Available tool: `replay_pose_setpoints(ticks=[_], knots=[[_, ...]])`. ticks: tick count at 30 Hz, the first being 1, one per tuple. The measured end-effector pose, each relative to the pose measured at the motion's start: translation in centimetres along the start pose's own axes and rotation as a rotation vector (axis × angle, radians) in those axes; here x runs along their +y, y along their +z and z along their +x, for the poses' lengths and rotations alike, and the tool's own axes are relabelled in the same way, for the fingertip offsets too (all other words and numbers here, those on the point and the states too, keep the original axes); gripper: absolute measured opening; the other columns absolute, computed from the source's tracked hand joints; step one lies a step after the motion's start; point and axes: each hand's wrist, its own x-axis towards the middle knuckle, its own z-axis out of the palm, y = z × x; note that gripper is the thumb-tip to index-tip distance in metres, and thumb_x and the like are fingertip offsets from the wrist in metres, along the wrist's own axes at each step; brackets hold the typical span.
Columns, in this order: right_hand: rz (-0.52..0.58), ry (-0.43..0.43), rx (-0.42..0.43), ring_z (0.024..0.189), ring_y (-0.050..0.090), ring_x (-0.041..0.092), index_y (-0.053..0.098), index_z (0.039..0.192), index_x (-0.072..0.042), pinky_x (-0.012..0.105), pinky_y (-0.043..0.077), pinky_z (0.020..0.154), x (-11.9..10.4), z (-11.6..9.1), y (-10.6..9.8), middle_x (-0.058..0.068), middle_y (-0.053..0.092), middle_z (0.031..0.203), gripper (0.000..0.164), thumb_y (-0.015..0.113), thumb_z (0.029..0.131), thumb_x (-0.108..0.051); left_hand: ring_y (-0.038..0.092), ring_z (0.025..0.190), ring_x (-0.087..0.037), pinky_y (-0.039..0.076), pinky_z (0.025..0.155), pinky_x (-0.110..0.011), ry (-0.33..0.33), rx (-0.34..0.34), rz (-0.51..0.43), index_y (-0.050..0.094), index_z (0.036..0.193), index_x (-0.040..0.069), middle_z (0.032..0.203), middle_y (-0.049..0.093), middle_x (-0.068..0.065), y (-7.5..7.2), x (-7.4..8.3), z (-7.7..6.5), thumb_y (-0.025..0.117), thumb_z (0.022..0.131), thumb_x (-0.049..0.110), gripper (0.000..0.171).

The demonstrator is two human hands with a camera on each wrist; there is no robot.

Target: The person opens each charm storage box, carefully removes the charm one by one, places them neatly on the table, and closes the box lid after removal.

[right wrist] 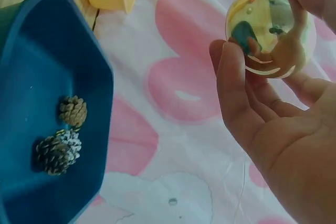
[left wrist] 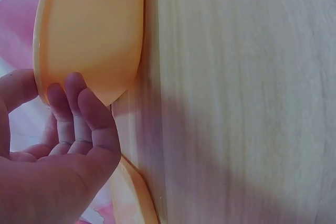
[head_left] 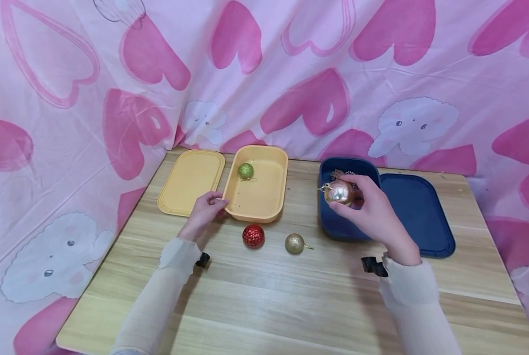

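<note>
Wd tbl [head_left: 291, 305], 2 ctnrs [head_left: 264, 192], 2 lids [head_left: 191, 182], red ball [head_left: 253, 236], gld ball [head_left: 294, 243]

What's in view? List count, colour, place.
Boxes: two, yellow and blue, on table
Lids: two, yellow and blue, beside matching boxes
Green bauble: one, green, in yellow box
Red bauble: one, red, on table
Glitter bauble: one, gold, on table
Shiny bauble: one, gold, in right hand
Pine cones: three visible, brown to whitish, in blue box
Table: one, wood-toned, underneath
Backdrop: one, pink-patterned, behind table
Devices: two, black, at wrists
Sleeves: two, pale, on arms
Left hand: one, holding yellow box
Right hand: one, above blue box
</note>
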Motion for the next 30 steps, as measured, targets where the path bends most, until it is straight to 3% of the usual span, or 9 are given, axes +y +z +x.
replay_pose_setpoints(ticks=[11, 19, 30], knots=[[0.034, 0.106, 0.003, 0.096, 0.06, 0.025, 0.043, 0.133, -0.006, 0.014, 0.05, 0.068, 1.2, -3.3, -0.4, 0.015, 0.054, 0.122, 0.056, 0.07, 0.088, -0.025, 0.06, 0.067, -0.009, 0.056, 0.074, -0.026, -0.02, -0.044, -0.028, 0.049, 0.12, -0.004, 0.075, 0.062, 0.007, -0.2, -0.1, 0.2, 0.062, 0.093, 0.013, 0.035], [0.066, 0.133, -0.004, 0.102, 0.062, 0.027, 0.043, 0.132, -0.007, 0.013, 0.052, 0.071, 1.4, -5.2, 0.0, 0.015, 0.053, 0.128, 0.054, 0.07, 0.089, -0.024, 0.059, 0.068, -0.008, 0.057, 0.078, -0.03, -0.012, -0.029, 0.023, 0.051, 0.116, -0.001, 0.076, 0.059, 0.005, -0.1, -0.1, -0.1, 0.062, 0.093, 0.014, 0.03], [0.057, 0.138, -0.059, 0.084, 0.06, 0.018, 0.05, 0.123, -0.008, 0.02, 0.053, 0.066, 2.0, -7.7, 1.6, 0.011, 0.058, 0.117, 0.049, 0.076, 0.084, -0.024, 0.06, 0.067, -0.009, 0.057, 0.077, -0.03, -0.013, -0.029, 0.03, 0.05, 0.114, -0.001, 0.074, 0.059, 0.006, -0.1, 0.0, -0.1, 0.062, 0.094, 0.014, 0.028]])
